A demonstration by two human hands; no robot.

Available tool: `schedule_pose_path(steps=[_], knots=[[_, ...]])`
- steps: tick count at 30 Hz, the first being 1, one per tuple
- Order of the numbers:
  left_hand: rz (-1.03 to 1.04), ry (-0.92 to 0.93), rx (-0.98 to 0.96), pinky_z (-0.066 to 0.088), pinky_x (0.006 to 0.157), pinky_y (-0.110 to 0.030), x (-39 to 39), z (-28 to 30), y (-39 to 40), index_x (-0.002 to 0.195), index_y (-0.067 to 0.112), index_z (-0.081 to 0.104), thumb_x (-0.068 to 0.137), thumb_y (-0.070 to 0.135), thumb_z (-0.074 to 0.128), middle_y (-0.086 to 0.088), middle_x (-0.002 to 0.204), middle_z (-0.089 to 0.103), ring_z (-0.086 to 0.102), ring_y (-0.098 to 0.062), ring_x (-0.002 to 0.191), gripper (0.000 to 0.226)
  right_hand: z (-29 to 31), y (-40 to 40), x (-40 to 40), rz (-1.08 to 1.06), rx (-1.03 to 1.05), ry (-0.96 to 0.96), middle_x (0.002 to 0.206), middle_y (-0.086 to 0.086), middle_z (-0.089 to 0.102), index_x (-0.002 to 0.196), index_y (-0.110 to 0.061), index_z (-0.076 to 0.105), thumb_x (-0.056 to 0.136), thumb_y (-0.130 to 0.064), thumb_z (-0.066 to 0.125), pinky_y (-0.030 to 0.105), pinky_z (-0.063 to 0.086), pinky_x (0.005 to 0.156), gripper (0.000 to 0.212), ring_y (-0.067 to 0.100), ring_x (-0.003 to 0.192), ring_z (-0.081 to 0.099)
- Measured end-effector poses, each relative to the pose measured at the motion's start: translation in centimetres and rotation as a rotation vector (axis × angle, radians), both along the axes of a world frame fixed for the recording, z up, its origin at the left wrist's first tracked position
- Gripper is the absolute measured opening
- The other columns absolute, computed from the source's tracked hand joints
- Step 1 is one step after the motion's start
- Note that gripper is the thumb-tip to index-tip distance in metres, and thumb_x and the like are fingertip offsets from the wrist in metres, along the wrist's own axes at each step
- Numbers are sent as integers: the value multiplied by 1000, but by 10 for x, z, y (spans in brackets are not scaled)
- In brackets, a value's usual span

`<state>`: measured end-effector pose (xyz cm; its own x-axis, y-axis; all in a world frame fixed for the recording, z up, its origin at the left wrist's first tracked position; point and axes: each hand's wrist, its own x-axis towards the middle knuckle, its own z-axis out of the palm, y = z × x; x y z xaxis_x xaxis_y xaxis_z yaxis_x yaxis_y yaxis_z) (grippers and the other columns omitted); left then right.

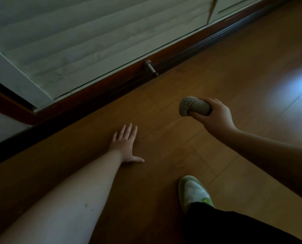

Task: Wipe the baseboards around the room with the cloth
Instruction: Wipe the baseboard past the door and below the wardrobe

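A dark brown baseboard [190, 41] runs diagonally from the lower left to the upper right, under a white wall. My right hand [215, 117] is shut on a bunched grey textured cloth [194, 106], held above the floor and well clear of the baseboard. My left hand [125, 145] lies flat on the wooden floor [243, 85] with its fingers spread, a short way in front of the baseboard. It holds nothing.
A metal door stopper [151, 67] sticks out of the baseboard toward the floor. A white louvred door panel [76, 41] stands above the baseboard. My foot in a green and white shoe [194, 192] rests on the floor at the lower right.
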<state>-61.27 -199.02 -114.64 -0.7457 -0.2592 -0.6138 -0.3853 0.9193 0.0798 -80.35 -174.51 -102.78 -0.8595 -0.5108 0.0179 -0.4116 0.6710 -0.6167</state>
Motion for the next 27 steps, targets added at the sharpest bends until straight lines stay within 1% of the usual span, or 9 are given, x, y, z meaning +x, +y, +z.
schedule_pose_path(steps=[2, 7, 9, 11, 14, 16, 19, 25, 27], knots=[[-26, 48, 15, -5, 122, -48, -10, -5, 0, 152, 25, -28, 70, 85, 59, 0, 161, -32, -24, -24, 150, 134, -4, 4, -3, 27, 35, -26, 102, -14, 55, 122, -25, 62, 77, -41, 78, 7, 33, 67, 50, -9, 84, 49], [20, 216, 8, -9, 120, -43, -55, -23, -5, 155, 27, -21, 90, 80, 15, 3, 165, -23, -18, -17, 152, 91, -22, 4, -28, 85, 108, -116, 93, -19, 57, 119, -24, 64, 75, -44, 78, 11, 40, 65, 51, -5, 83, 55], [70, 291, -40, -8, 121, -43, -72, -32, -5, 157, 24, -15, 94, 74, 9, 0, 167, -16, -12, -18, 153, 84, -31, -13, -45, 128, 130, -110, 91, -17, 56, 120, -22, 64, 76, -43, 78, 10, 39, 65, 51, -5, 80, 55], [88, 371, -125, -4, 123, -46, -84, -44, -6, 159, 19, -8, 96, 69, 9, -4, 168, -7, -6, -20, 154, 83, -46, -39, -63, 158, 121, -74, 97, -10, 56, 122, -20, 63, 77, -42, 78, 10, 37, 69, 52, 1, 83, 54], [56, 394, -208, -4, 123, -47, -87, -64, -10, 159, 15, -4, 95, 66, 6, -5, 168, -5, -8, -20, 153, 83, -85, -74, -85, 180, 83, -96, 110, 2, 60, 125, -18, 61, 78, -36, 78, 22, 40, 80, 54, 12, 95, 54], [41, 383, -170, -4, 123, -47, -86, -63, -12, 159, 14, -2, 95, 65, 10, -6, 168, -5, -9, -19, 153, 83, -107, -87, -91, 185, 103, -172, 116, 2, 59, 128, -19, 59, 79, -35, 77, 25, 40, 84, 55, 16, 101, 56], [30, 407, -166, 4, 123, -51, -88, -64, -12, 159, 11, 8, 96, 60, 24, -9, 168, 4, 2, -23, 154, 82, -127, -97, -107, 140, 74, -285, 116, -5, 56, 129, -22, 56, 81, -40, 74, 24, 41, 85, 55, 8, 100, 52], [34, 216, -130, 6, 123, -52, -92, -49, -11, 158, 8, 13, 92, 64, 28, -12, 167, 8, 6, -26, 154, 88, -95, -78, -107, 41, 131, -386, 101, -14, 51, 123, -22, 59, 81, -41, 73, 11, 35, 72, 48, 3, 90, 50], [36, 164, -108, 4, 123, -52, -93, -35, -9, 159, 8, 12, 92, 65, 28, -13, 167, 8, 4, -25, 154, 89, -74, -70, -103, 12, 169, -374, 101, -14, 50, 124, -21, 60, 82, -41, 73, 11, 34, 71, 49, 2, 89, 48]])
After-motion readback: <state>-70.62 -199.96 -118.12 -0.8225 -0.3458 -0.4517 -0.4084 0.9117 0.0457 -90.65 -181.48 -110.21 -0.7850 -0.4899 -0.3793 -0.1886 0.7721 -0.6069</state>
